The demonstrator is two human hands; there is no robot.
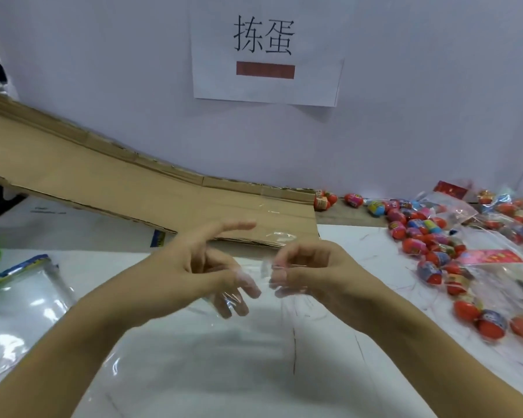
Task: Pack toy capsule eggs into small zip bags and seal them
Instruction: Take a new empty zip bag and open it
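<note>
Bag [254,285], clear and empty, pinched at its mouth between left hand [200,267] and right hand [308,273], eggs [429,236] heaped well off beyond the right hand: likely to slip from fingertips or stay stuck shut, being slick film.

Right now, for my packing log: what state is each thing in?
zip bag: empty, held up between both hands
left hand: pinches the bag's top
right hand: pinches the bag's top
capsule eggs: loose pile, unpacked
stack of bags: lying flat
cardboard: flattened
</note>
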